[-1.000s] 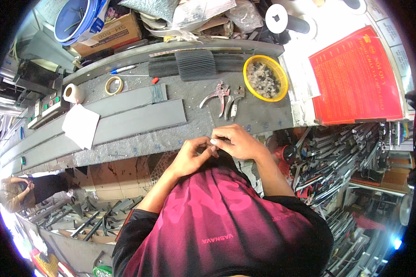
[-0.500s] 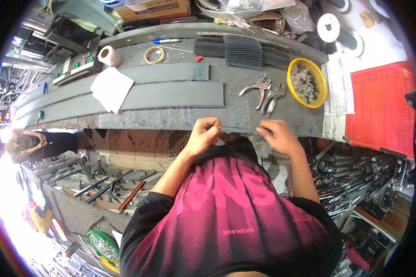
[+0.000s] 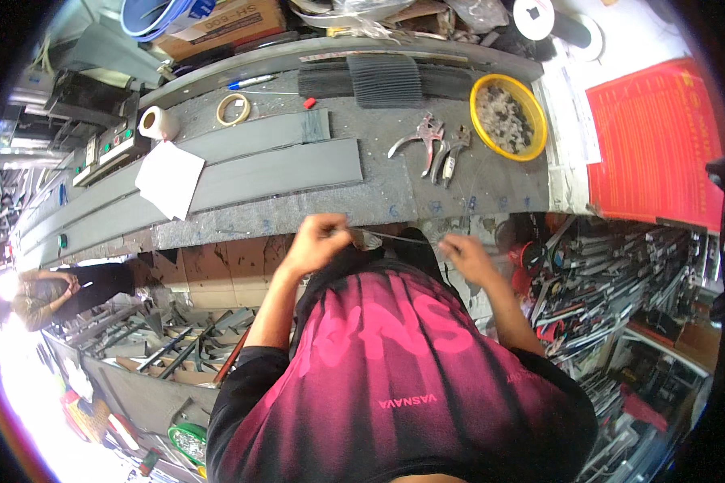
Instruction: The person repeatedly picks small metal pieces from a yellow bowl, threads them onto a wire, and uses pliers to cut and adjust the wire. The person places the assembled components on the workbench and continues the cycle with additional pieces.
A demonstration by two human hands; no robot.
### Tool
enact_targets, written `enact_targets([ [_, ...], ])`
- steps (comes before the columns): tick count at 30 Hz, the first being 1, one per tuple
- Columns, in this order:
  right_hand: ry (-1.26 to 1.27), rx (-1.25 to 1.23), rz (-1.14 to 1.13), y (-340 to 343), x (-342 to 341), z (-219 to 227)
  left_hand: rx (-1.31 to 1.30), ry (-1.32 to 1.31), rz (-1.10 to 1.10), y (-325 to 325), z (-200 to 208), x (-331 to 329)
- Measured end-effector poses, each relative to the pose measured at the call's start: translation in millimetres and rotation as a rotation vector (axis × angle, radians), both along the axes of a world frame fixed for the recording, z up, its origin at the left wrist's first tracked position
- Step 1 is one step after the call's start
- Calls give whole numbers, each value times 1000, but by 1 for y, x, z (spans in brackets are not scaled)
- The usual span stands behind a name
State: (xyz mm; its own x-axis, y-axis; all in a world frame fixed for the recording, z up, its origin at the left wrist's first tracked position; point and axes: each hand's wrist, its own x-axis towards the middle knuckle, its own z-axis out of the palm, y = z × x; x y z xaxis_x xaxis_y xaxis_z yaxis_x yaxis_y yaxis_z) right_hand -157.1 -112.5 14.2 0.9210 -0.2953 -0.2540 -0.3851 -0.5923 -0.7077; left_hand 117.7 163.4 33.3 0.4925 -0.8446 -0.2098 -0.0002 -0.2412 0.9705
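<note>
In front of the bench's near edge, my left hand point(image 3: 321, 243) is closed in a fist round one end of a thin, pale cord point(image 3: 403, 238). The cord runs almost level across to my right hand point(image 3: 465, 256), whose thumb and fingers are pinched at its other end; that hand is slightly blurred. What the cord is made of is too small to tell. On the bench beyond my right hand lie silver pliers point(image 3: 428, 138) and a second pair of dark-jawed pliers point(image 3: 451, 154).
Two long grey strips point(image 3: 298, 173) lie along the bench point(image 3: 387, 193), with white paper point(image 3: 171, 179) across them. A yellow basket point(image 3: 545, 121) of small pieces stands right, near a red sheet point(image 3: 656, 145). Metal profiles fill both sides below; another person point(image 3: 72, 294) is at far left.
My view has shifted, so the bench things appear further left and the right-hand racks show more. My left hand has moved left, and the cord now shows stretched between my hands.
</note>
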Motion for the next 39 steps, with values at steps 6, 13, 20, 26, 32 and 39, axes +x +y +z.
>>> enact_targets([
  [6,-57,-200,-225,-14,-30,-28,42,68,147,44,-12,26],
  [13,320,83,-165,17,-97,-126,119,-27,70,40,-44,-16],
  [20,170,-145,-280,-37,-91,-106,267,-97,419,112,-37,26],
  [26,256,-224,-263,-3,-100,-156,371,-182,382,131,-51,23],
  [32,422,94,-325,-4,-111,-182,299,-302,550,156,-88,9],
  [39,140,280,5,-17,16,-77,464,-829,1025,312,-104,111],
])
